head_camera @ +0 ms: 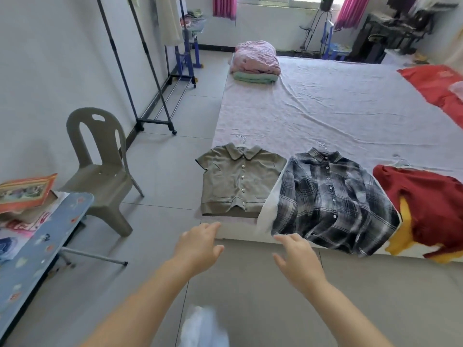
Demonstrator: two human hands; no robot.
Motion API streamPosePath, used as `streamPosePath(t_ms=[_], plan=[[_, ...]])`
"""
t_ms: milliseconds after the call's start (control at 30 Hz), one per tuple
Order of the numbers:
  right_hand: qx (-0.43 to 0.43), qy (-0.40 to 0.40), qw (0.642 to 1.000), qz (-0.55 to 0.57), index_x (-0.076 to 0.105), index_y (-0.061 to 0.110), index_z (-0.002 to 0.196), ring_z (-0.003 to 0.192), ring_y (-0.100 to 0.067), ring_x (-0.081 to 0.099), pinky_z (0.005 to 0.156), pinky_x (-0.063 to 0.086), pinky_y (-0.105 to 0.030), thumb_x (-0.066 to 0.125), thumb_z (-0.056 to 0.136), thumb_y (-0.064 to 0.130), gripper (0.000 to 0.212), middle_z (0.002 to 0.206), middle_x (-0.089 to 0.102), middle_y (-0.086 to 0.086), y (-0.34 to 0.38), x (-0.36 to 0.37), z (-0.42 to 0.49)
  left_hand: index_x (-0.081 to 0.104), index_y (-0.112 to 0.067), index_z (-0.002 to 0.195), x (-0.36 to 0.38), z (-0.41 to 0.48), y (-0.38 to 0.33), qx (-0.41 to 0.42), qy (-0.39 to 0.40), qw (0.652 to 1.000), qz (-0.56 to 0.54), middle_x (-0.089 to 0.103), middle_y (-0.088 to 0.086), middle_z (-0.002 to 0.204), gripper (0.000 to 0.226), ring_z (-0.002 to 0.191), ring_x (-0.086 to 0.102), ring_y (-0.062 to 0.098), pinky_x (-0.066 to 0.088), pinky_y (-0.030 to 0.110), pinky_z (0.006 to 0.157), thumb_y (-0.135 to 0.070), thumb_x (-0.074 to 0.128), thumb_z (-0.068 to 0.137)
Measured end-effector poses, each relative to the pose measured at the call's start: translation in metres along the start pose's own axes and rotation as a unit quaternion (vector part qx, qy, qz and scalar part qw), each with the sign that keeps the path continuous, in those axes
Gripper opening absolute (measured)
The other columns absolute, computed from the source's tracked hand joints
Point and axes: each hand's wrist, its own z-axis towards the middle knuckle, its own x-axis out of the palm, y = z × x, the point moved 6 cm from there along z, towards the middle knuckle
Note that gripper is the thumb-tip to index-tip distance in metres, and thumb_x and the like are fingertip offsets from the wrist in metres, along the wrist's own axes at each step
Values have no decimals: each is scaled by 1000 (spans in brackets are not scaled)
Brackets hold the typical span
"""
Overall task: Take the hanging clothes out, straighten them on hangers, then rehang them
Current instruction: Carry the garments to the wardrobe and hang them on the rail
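Both hands are out front, apart, fingers loose & spread, holding nothing. Left hand (198, 249) hovers just short of the bed's (338, 108) near edge, below the hem of the olive short-sleeve shirt (240, 181). Right hand (299, 256) is near the lower corner of the plaid shirt (328, 199); can't tell if it touches.

Three garments lie flat in a row along the near edge, each w/ a wire hanger hook (241, 140) showing at the collar: olive left, plaid mid, red top (426, 204) right w/ yellow fabric under it. Plaid hem & red top hang over the edge.

Open tiled floor (162, 159) runs btwn bed and clothes rack (150, 96) by the left wall. Grey chair (105, 171) & blue patterned table (37, 246) stand closer in, left. Print on the box (25, 194) atop the table is too blurred to read.
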Motion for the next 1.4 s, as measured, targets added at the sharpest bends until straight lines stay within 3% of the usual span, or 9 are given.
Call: streamPosePath(t_ms=[133,733,1000,1133,1300,1400], plan=[[1,19,1000,-8,50,23,130,114,-19,46,99,36,-29,56,88,27,42,123,52,2,-4,-1,85,26,-23,142,-10,78,12,-5,12,1000,-2,40,0,142,56,128,40,21,34,35,102,-39,46,92],[6,88,996,13,47,19,132,121,-23,43,98,38,-32,52,90,22,42,129,48,-5,0,-31,426,27,-24,143,-87,390,55,-35,48,998,-19,40,-2,141,56,128,40,19,32,34,101,-39,46,92],[-11,192,981,-14,50,23,129,120,-25,44,95,41,-35,53,89,25,40,124,49,-5,-27,9,614,28,-24,141,-62,502,77,-141,95,984,-44,43,-2,138,54,126,41,20,34,33,101,-39,44,93],[-6,227,973,-29,51,18,128,118,-29,45,94,41,-36,49,88,18,40,127,49,-10,-41,43,693,27,-25,142,-40,551,84,-172,108,977,-71,41,-3,139,54,126,41,18,33,32,102,-39,44,93],[14,239,970,-43,52,10,124,115,-32,47,93,42,-40,46,89,14,36,125,50,-14,-53,92,760,26,-25,142,-12,587,101,-198,127,969,-78,41,-4,140,54,127,39,17,31,31,104,-39,44,93],[4,245,967,-66,53,11,117,110,-32,51,84,42,-38,45,91,17,28,119,55,-12,-59,121,778,25,-25,143,2,598,111,-207,131,966,-80,40,-5,141,54,127,39,17,31,31,104,-39,43,93]])
